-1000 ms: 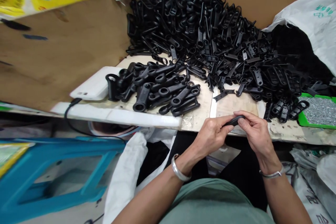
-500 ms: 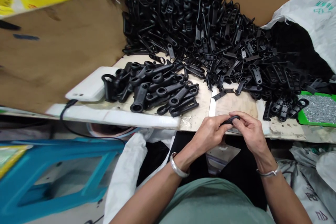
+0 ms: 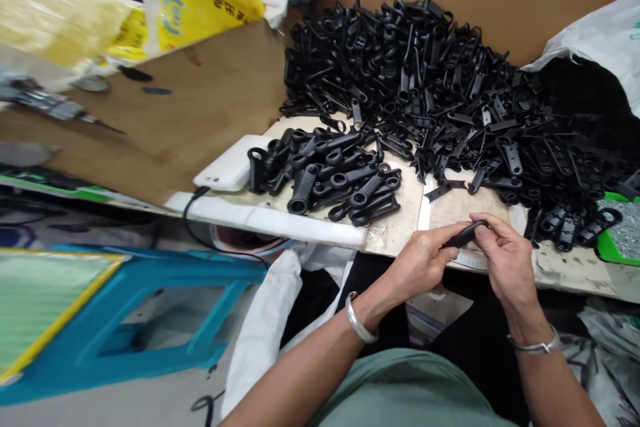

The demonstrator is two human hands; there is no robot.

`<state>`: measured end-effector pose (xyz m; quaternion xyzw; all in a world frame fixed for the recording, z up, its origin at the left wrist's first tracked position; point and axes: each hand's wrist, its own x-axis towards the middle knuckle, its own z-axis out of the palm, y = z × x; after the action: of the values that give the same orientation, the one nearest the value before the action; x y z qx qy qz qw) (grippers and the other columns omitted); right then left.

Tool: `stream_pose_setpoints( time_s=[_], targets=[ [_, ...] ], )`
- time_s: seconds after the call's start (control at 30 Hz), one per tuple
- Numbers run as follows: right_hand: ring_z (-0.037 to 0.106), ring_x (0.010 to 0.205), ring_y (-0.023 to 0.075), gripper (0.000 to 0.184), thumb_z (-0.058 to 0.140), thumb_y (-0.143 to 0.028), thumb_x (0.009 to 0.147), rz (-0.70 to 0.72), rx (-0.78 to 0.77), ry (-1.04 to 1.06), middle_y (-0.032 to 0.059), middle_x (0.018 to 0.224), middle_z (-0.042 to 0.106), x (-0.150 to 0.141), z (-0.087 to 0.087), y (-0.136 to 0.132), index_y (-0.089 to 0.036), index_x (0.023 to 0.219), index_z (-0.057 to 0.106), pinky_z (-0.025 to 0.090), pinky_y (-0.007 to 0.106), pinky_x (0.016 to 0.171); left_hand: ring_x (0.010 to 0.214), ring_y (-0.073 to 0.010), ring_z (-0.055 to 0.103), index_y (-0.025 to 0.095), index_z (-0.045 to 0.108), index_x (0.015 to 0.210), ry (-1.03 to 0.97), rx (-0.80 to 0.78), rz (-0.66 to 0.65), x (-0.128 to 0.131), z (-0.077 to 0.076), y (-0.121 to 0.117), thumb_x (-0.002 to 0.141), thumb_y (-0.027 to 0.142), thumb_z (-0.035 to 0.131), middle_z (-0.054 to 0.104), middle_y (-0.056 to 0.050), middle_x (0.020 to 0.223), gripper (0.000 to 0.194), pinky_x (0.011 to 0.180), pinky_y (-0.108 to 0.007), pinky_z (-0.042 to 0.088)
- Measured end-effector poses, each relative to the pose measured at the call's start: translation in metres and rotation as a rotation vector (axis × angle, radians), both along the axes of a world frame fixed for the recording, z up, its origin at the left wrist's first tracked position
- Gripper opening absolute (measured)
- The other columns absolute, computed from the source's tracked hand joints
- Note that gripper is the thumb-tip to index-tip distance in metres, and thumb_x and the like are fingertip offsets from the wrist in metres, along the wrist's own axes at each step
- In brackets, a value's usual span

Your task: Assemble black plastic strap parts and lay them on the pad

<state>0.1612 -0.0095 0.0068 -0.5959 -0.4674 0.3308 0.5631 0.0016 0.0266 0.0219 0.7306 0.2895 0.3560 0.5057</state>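
Both my hands hold one small black plastic part (image 3: 465, 234) over the table's front edge. My left hand (image 3: 423, 263) grips its near end, and my right hand (image 3: 505, 267) pinches its far end with thumb and fingers. A small heap of black parts with round eyes (image 3: 333, 177) lies just left of my hands. Behind it, a large pile of flat black slotted parts (image 3: 440, 93) fills the back of the table.
A white phone (image 3: 225, 167) with a black cable lies left of the small heap. A green tray of small metal pieces (image 3: 623, 230) stands at the right edge. Cardboard walls, a white sack (image 3: 595, 40), yellow bags and a blue stool (image 3: 135, 320) surround the table.
The view has shifted left and down, so everything sits further right in frame. My hands still hold the black part, which now sticks out more between them.
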Motion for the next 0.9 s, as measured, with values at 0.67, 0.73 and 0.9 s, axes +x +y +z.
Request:
stream_pose_setpoints(
  time_s=[0.67,0.73,0.9],
  targets=[
    [0.049,0.096,0.0228,0.019,0.050,-0.016,0.093,0.273,-0.004,-1.240,0.0083,0.103,0.060,-0.005,0.018,0.090,-0.020,0.089,0.068,0.044,0.035,0.080,0.102,-0.0301,0.056,0.020,0.068,0.097,0.883,0.920,0.659,-0.068,-0.021,0.038,0.095,0.025,0.049,0.067,-0.013,0.122,0.020,0.081,-0.047,0.034],
    [0.052,0.096,0.0231,0.017,0.052,-0.016,0.093,0.278,0.037,-1.141,0.0082,0.101,0.062,0.002,0.017,0.070,-0.019,0.094,0.069,0.046,0.035,0.081,0.101,-0.0297,0.057,0.019,0.067,0.095,0.840,0.946,0.677,-0.059,-0.017,0.040,0.095,0.026,0.050,0.069,-0.012,0.118,0.019,0.080,-0.046,0.033],
    [0.062,0.092,0.0230,0.021,0.055,-0.020,0.092,0.155,0.064,-0.733,0.0071,0.095,0.069,0.022,0.001,0.015,-0.021,0.108,0.068,0.051,0.037,0.084,0.104,-0.0277,0.056,0.016,0.066,0.104,0.630,0.995,0.517,0.006,0.007,0.063,0.094,0.011,0.045,0.070,-0.010,0.116,0.024,0.082,-0.042,0.036]
  ],
)
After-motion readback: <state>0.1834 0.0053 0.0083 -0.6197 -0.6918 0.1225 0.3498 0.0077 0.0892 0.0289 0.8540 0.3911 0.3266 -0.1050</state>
